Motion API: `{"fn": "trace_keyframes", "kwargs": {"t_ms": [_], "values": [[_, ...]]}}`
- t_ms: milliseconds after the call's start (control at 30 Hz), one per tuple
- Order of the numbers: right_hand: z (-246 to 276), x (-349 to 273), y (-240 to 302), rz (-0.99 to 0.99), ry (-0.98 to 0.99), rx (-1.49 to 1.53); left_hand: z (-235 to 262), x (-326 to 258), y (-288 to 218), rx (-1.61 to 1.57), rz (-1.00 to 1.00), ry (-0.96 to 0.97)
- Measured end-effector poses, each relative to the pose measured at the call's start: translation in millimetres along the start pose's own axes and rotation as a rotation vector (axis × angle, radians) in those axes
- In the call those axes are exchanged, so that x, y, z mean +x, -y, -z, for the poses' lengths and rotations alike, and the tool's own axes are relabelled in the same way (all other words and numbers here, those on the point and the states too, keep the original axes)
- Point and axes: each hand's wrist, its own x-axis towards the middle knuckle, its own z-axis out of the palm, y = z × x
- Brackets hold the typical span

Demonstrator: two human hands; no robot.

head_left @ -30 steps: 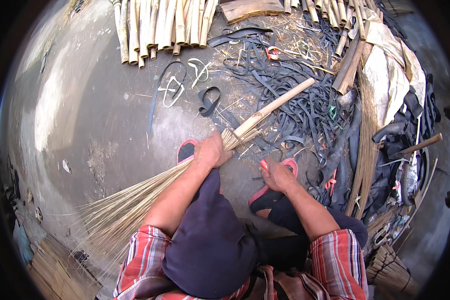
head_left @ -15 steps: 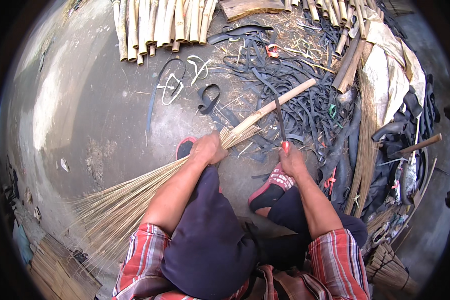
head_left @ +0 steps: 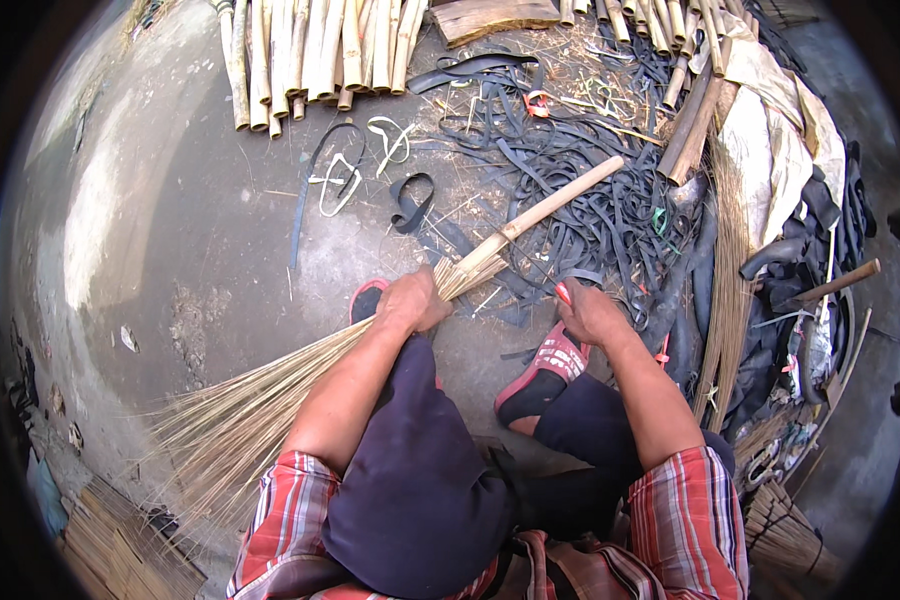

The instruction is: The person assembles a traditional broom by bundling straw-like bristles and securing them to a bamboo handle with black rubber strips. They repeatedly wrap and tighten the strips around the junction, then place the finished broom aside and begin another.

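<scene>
**A:** so what's going on with the broom (head_left: pixel 370 340)?

**B:** It lies slantwise across the concrete floor (head_left: pixel 200 230). The pale handle (head_left: pixel 555 205) points up and right over the pile of black rubber strips (head_left: pixel 570 190), and the straw bristles (head_left: pixel 230 425) fan out to the lower left of the grip. The left hand (head_left: pixel 413 300) is wrapped tight around it right where the bristles are bundled onto the handle, fingers fully curled.

**A:** and the right one?

**B:** The right hand (head_left: pixel 590 315) is just right of the broom, not touching it, down at the near edge of the strips. The fingers are curled in and something small and red (head_left: pixel 562 293) pokes out at the tips. Can't tell what it is, or whether it's really pinched.

**A:** what's around?

**B:** Red sandals (head_left: pixel 540 375) on both feet, one right under the broom by the left hand, the other below the right hand. Bamboo sticks (head_left: pixel 310 50) are stacked well above the broom, and a white cloth (head_left: pixel 770 150) sits far right of the handle tip. Loose rubber loops (head_left: pixel 410 200) lie just left of the handle.
</scene>
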Motion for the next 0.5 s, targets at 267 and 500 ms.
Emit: {"fn": "trace_keyframes", "kwargs": {"t_ms": [267, 500], "values": [[-30, -21, 26, -0.001, 0.013, 0.056, -1, 2, 0, 0.021, 0.017, -0.007], [-58, -34, 46, -0.017, 0.05, 0.216, -5, 8, 4, -0.004, 0.001, 0.007]]}}
